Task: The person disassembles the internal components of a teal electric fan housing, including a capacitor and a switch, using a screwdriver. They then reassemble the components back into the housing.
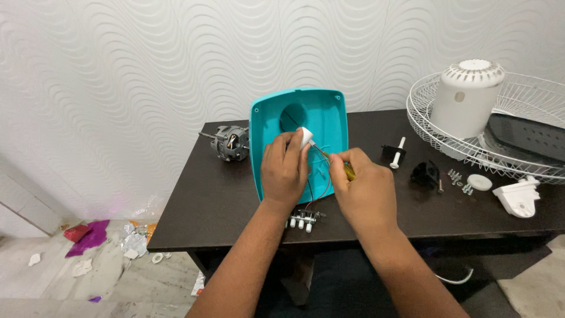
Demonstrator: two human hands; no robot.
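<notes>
Teal plastic housing [321, 121] stands tilted on the dark tabletop [218, 200], steadied by the left hand [284, 171], whose fingers clasp a small white part [305, 138]. The right hand [364, 188] grips what seems a yellow-handled screwdriver [348, 171], beside red wires [315, 176].

Two bare forearms, no sleeves anywhere along them up to the bottom edge of the view. No watch, band or bracelet at either wrist. Left hand [285, 171] and right hand [363, 187] both ungloved, with no rings visible on the fingers that show. Short nails on the few fingertips in sight. Dark cloth below the near edge of the tabletop, most likely trousers, plain and unmarked.
</notes>
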